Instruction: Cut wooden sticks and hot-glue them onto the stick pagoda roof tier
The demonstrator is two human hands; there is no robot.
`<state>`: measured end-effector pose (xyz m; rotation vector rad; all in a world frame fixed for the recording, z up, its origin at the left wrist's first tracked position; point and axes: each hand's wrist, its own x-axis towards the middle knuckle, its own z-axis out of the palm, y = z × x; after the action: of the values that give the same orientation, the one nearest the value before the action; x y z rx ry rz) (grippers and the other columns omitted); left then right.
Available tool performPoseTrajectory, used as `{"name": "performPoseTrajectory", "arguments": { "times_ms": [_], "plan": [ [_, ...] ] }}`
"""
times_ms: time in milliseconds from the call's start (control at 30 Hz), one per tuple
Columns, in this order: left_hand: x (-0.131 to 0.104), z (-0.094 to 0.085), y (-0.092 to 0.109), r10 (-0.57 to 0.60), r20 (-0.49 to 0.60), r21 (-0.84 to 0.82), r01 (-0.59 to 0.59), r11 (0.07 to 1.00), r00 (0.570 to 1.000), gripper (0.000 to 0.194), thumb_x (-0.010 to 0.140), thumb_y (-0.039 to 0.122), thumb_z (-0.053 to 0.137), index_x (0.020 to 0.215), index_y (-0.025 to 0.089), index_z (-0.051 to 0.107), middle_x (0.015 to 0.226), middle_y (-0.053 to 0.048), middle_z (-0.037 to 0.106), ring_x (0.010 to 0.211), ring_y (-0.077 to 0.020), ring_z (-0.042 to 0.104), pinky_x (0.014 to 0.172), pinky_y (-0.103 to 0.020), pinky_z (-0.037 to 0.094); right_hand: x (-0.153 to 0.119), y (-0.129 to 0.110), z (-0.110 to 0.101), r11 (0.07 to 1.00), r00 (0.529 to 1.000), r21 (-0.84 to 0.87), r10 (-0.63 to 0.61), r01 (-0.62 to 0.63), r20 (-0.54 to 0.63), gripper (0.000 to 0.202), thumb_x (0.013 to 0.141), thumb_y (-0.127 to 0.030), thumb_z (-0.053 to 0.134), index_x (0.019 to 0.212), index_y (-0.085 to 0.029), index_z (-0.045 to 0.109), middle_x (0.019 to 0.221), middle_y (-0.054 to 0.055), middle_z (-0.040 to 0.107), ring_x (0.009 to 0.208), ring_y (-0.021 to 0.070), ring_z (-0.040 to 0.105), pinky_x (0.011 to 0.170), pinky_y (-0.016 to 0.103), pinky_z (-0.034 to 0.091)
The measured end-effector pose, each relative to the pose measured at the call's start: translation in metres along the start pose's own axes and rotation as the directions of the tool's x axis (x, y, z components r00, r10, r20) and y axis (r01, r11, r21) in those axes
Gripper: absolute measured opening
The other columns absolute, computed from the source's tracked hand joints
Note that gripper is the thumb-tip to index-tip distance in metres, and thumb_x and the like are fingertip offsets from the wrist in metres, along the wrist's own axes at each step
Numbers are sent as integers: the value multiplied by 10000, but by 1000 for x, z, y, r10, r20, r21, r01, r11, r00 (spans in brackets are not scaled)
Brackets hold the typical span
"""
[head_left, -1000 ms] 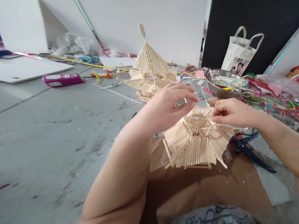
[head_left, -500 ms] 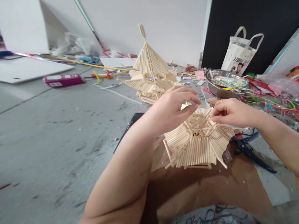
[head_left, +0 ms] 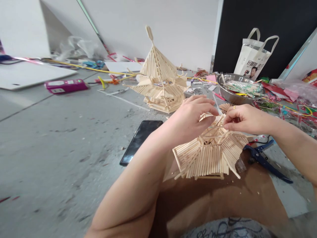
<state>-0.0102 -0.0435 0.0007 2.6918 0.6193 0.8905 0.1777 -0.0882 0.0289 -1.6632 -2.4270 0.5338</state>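
In front of me stands a small pagoda-like roof model (head_left: 210, 160) built of thin wooden sticks, with flared panels around an open-framed middle. My right hand (head_left: 244, 119), wearing a ring, is closed in a pinch at the model's upper right, on a thin wooden stick (head_left: 218, 127) that crosses the open top. My left hand (head_left: 193, 114) arches over the upper left of the frame, fingers curved, with a small gap between thumb and fingertips. Its palm hides part of the frame. Behind it rises a taller stick pagoda (head_left: 159, 66) with a pointed roof.
A black phone (head_left: 141, 140) lies left of the model, blue-handled cutters (head_left: 268, 162) at its right. Farther back are a metal bowl (head_left: 224, 92) of sticks, a white bag (head_left: 251, 62) and a purple box-like object (head_left: 66, 86). Brown board (head_left: 223, 201) lies under the model.
My left hand has moved slightly right and down, closer to the model's top, its thumb nearer the fingertips. More of the phone shows. My right hand keeps its pinch in almost the same place.
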Motion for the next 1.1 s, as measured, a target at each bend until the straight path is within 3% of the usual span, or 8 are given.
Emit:
{"name": "performPoseTrajectory", "arguments": {
  "times_ms": [400,633,733,800,900,1000,1100],
  "plan": [
    [-2,6,5,45,-30,-15,-45,999,999,181,845,214,489,831,158,660,1050,-87,645,1104,-211,515,946,-395,394,-8,2,-8,999,997,9,-48,48,-55,156,757,-267,548,755,-155,657,737,9,606,605,82,510,568,236,372],
    [-3,7,17,119,-89,-7,-120,993,989,173,847,204,512,765,159,658,677,-24,645,670,-123,563,708,-281,460,-24,-12,-10,994,982,-4,-106,107,-155,188,819,-300,504,799,-177,644,618,-26,592,527,64,476,521,219,349],
    [-4,5,18,114,-99,19,-113,993,989,191,849,195,495,743,158,650,649,-19,633,647,-116,550,655,-258,452,-36,-4,-9,993,940,36,-92,110,-328,191,819,-341,518,824,-197,644,650,-17,607,545,77,499,528,223,371],
    [-4,3,16,71,-133,39,-66,997,989,195,842,197,493,727,160,646,655,-16,633,652,-118,555,649,-257,451,-42,19,-5,989,852,138,28,52,-523,225,804,-408,532,839,-212,636,651,-12,606,533,89,502,512,231,385],
    [-3,2,10,-25,-180,19,29,999,983,173,821,204,504,735,171,650,683,-11,644,681,-120,574,666,-256,457,-42,81,11,939,689,295,332,-177,-644,304,792,-484,502,830,-201,605,719,23,637,565,120,546,554,258,423],
    [1,6,2,-129,-152,-19,128,992,980,145,792,217,529,717,178,647,676,-9,644,675,-122,579,648,-254,457,-29,152,37,731,622,95,635,-676,-458,317,810,-436,457,865,-175,628,826,79,673,753,183,596,652,277,398],
    [5,11,-4,-198,-109,-32,195,980,974,153,777,223,531,678,170,635,644,-12,637,636,-123,571,605,-253,444,-13,198,66,667,610,68,713,-742,-347,326,787,-397,491,833,-122,659,865,155,683,812,229,605,648,286,376]
  ]
}}
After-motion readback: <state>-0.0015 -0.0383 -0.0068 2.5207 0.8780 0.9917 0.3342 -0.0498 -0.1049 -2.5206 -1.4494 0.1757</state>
